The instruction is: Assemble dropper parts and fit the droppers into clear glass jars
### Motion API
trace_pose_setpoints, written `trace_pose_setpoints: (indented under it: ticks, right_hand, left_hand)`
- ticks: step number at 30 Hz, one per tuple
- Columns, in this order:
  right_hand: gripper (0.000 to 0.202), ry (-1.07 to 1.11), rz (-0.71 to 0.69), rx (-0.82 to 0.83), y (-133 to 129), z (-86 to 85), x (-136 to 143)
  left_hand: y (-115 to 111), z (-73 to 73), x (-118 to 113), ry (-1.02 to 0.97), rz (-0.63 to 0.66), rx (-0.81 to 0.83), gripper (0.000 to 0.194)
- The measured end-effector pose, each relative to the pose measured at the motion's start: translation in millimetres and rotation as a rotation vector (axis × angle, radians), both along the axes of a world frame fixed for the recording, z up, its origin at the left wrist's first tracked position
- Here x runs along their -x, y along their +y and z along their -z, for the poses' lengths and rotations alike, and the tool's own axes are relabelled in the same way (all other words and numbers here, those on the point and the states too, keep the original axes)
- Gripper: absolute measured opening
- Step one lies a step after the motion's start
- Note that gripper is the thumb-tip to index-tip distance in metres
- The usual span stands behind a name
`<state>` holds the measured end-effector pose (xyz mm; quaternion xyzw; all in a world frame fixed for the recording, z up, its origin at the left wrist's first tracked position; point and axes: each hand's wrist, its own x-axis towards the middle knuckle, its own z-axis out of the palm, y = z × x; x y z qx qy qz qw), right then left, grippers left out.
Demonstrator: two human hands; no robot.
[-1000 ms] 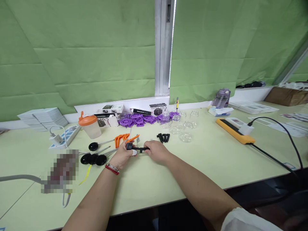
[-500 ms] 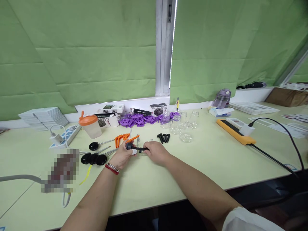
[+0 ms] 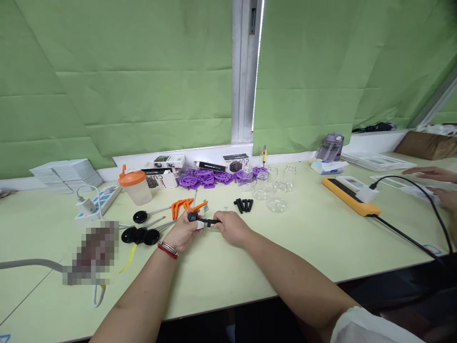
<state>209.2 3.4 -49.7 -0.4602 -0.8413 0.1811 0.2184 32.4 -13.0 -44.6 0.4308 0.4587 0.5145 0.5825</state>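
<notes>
My left hand (image 3: 184,231) is closed round the knob end of a black part (image 3: 204,220). Fingers of my right hand (image 3: 231,226) pinch the other end of this part, which lies level between both hands. Just behind my left hand are orange angled pieces (image 3: 177,208) and a small metal piece (image 3: 205,205). Black round discs on metal rods (image 3: 151,237) lie left of it. Several short black pieces (image 3: 244,206) sit behind my right hand. Farther back are purple plastic parts (image 3: 203,178) and clear glass-like cups (image 3: 277,205).
An orange-lidded cup (image 3: 137,188), a white power strip (image 3: 103,202) and stacked white cards (image 3: 66,175) stand at left. A yellow-black power strip (image 3: 350,196) with a cable lies at right. Another person's hands (image 3: 433,174) rest at the far right over papers.
Another person's hands have come into view at the far right. My own hands and the black part have hardly moved; the view has shifted slightly.
</notes>
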Motion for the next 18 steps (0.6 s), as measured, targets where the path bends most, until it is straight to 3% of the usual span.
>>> trace_pose_setpoints:
  ticks: [18]
  right_hand:
    - [0.007,-0.035,-0.01,-0.022,-1.7,0.1,2.0]
  left_hand:
    - [4.0,6.5,2.6,-0.005,-0.034,0.046,0.047]
